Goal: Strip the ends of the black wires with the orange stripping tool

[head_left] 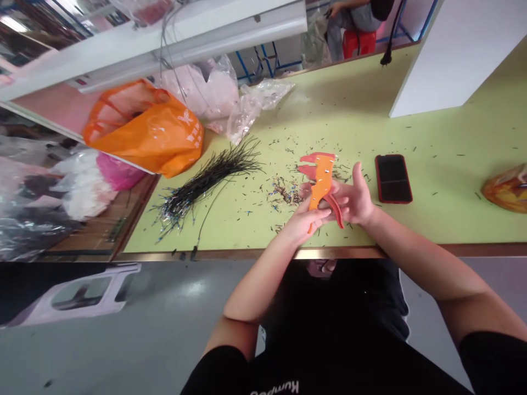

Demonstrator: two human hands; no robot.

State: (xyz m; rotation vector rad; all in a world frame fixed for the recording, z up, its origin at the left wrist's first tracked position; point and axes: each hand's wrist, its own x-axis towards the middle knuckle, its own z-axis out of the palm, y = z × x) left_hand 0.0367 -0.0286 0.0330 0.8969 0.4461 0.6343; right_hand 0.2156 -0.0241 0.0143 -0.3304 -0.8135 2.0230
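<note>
An orange and red wire stripper [323,178] is up over the table's near edge, its jaws pointing left. My left hand [303,220] is closed around its orange handle. On the other side, my right hand [359,198] is open, thumb spread up, with its fingers reaching beside the red lever; I cannot tell if they bear on it. Cut wire scraps [286,192] lie in a heap just left of the tool. Farther left is a bundle of thin black wires [206,181] with bared or tipped ends, and one loose wire [209,211] lies along its near side.
A phone in a red case [393,179] lies right of my hands. An orange bag [152,131] and clear plastic bags [247,109] stand back left. A white panel [448,55] rises at the back right. A round container [508,189] is at the right edge. Another person [354,22] sits beyond.
</note>
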